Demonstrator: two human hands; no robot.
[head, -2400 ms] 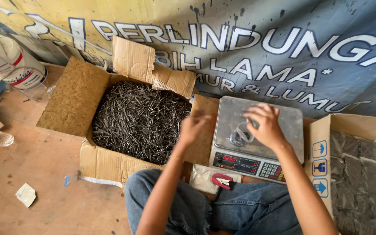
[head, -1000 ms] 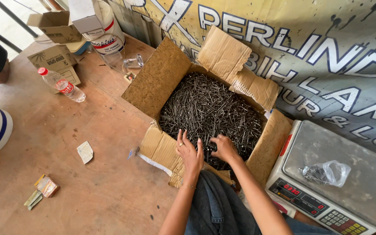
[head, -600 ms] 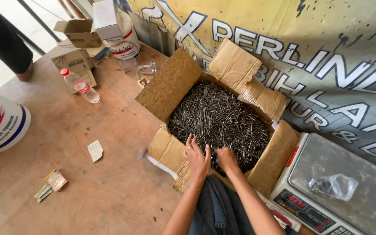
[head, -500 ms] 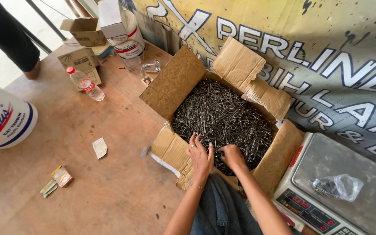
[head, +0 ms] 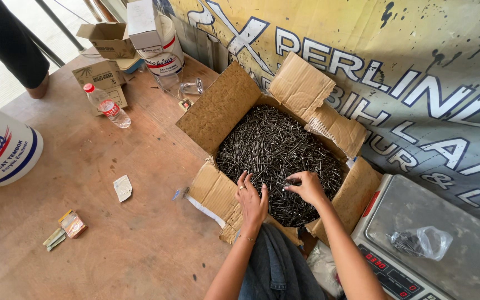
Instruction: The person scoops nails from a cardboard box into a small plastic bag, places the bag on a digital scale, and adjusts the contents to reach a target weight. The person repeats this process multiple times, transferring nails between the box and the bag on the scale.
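An open cardboard box [head: 218, 108] full of dark steel nails [head: 273, 147] sits on the wooden floor in front of me. My left hand [head: 253, 199] rests flat at the near edge of the nail pile, fingers spread. My right hand [head: 305, 186] is beside it, fingertips pinched on a few nails. To the right stands a digital scale [head: 462, 272] with a clear plastic bag of nails [head: 422, 243] on its metal pan. My knee in blue jeans [head: 276, 269] is below the box.
A painted wall with large letters runs behind the box. A plastic water bottle [head: 106, 105], small cardboard boxes [head: 106, 39], a white paint bucket [head: 165, 53] and a large white pail [head: 1, 150] stand to the left. Another person's leg [head: 12, 44] is at top left. Paper scraps [head: 122, 188] lie on the floor.
My hands left the scale and moved into the nail box. The view swung left and then back slightly right; the bag of nails stays on the scale pan.
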